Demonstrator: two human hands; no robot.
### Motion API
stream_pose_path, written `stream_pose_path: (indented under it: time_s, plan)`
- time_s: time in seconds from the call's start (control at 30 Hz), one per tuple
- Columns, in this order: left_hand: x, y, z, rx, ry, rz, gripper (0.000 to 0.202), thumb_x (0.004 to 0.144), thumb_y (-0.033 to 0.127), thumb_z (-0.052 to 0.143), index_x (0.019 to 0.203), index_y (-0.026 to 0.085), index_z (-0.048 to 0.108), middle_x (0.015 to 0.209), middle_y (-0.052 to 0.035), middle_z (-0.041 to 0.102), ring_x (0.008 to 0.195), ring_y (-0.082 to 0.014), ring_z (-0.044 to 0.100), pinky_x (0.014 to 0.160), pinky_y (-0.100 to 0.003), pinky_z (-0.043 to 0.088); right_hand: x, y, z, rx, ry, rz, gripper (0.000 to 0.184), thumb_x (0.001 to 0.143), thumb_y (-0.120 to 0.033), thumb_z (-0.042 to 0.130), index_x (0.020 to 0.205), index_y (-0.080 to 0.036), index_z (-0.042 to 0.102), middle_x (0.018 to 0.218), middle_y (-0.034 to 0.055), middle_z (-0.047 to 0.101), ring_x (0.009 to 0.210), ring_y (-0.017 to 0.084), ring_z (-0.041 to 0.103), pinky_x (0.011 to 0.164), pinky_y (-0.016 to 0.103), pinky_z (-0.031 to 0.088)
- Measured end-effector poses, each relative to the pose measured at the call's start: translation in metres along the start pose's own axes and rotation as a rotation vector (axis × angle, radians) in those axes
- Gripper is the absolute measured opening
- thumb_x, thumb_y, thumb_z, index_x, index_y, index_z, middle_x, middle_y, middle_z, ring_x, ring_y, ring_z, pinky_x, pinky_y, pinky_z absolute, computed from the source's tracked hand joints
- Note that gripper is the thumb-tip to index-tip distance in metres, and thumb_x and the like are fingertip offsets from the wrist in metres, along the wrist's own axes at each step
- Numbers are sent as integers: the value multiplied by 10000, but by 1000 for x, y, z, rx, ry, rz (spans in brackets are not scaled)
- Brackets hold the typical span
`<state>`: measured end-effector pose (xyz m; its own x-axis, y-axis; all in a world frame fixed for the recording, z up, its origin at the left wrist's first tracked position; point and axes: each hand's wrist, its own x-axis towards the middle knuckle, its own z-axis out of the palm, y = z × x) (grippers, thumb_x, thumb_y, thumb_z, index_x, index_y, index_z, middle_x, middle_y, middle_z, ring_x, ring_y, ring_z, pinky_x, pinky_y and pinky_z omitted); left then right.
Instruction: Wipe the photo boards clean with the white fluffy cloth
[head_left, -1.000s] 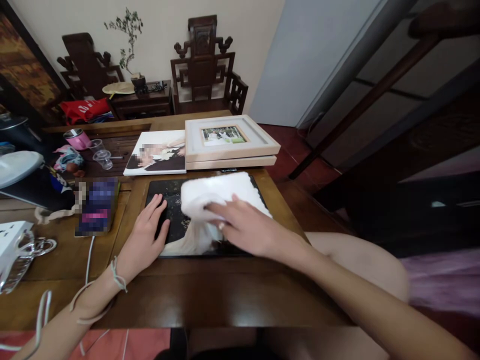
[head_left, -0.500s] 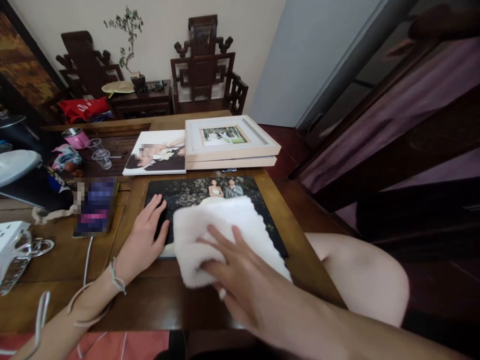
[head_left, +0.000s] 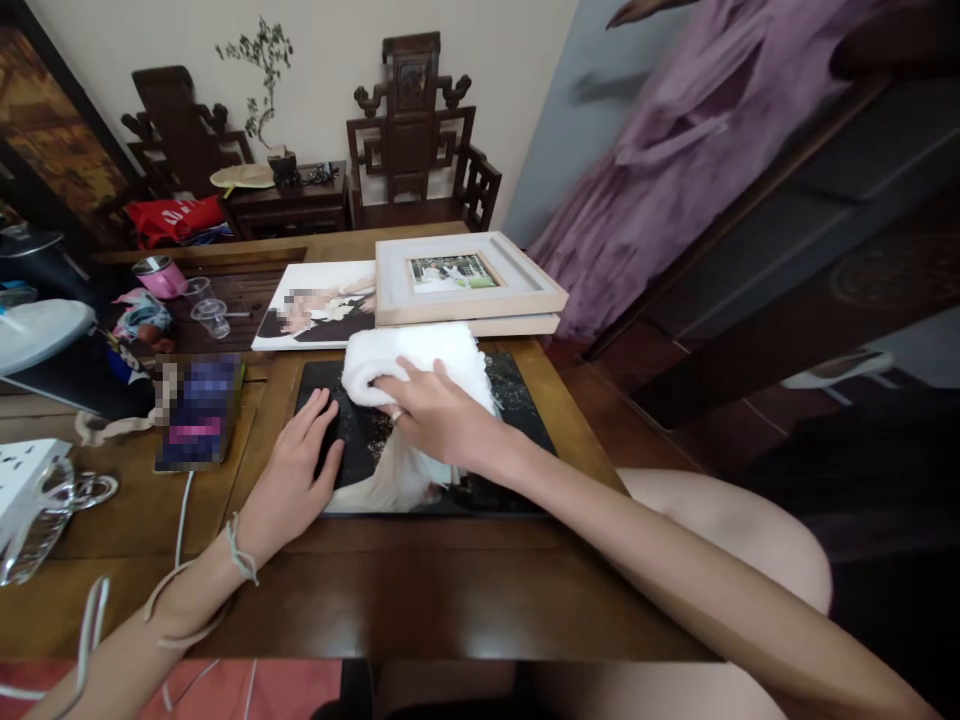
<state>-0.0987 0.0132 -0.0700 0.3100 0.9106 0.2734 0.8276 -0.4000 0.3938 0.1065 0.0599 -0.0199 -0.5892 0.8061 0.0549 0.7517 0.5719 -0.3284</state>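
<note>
A dark wedding photo panel (head_left: 525,410) lies flat on the wooden table, its pale dress and black background partly covered. Across its far part, my right hand (head_left: 435,410) grips a folded white towel (head_left: 420,350) and presses it against the surface. The towel hides the couple's upper bodies. My left hand (head_left: 304,455) rests at the panel's left edge, fingers spread, with nothing held.
Behind the panel sit stacked pale picture frames (head_left: 472,270) and a white-edged photo print (head_left: 315,305). To the left are a phone (head_left: 199,415) on a white cable, a power strip (head_left: 30,470), clear cups (head_left: 210,315) and a pink mug (head_left: 159,277). A purple dress (head_left: 645,180) is at the right.
My right hand has slid the towel away from me, from the panel's near part to its far edge, uncovering the dress. My left hand stays in place. More purple fabric shows at right.
</note>
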Motion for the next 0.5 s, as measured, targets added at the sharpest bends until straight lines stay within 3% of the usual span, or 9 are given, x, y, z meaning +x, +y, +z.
stream_pose_path:
  time_s: [0.1,0.17,0.27,0.37,0.5]
  plan:
    - [0,-1,0,-7,-6,-8,434,962,305,370,1360,145,436,1518,-146,350,1431,-247,271,1163,-489,257,0,-5,13,-88,17,-17,427,853,-38,408,1247,-114,553,1372,198,501,1393,401,236,1058,679,199]
    - [0,-1,-1,-15,-21,-4,446,960,297,360,1372,140,422,1520,-151,344,1436,-249,257,1165,-491,251,-13,-14,18,-92,-28,-36,450,827,-43,445,1249,-135,572,1453,181,425,1405,436,184,1060,716,147]
    - [0,-1,-2,-29,-44,-2,461,957,292,355,1393,151,401,1523,-147,338,1442,-251,236,1166,-501,242,-50,-31,18,-32,-100,-82,407,820,-82,477,1191,-171,619,1456,171,423,1408,444,175,1060,726,147]
    - [0,-1,-1,-30,-35,-9,454,960,305,362,1391,168,407,1526,-138,337,1441,-254,239,1164,-511,239,-91,-43,5,100,-168,-137,363,788,-123,518,1123,-181,645,1448,165,440,1403,440,201,1067,723,161]
    - [0,-1,0,-16,-9,-3,448,962,318,370,1368,140,435,1519,-152,347,1436,-253,256,1164,-496,248,-118,-45,-23,265,-304,-175,384,745,-88,524,1074,-241,649,1337,87,580,1365,333,361,1116,612,233]
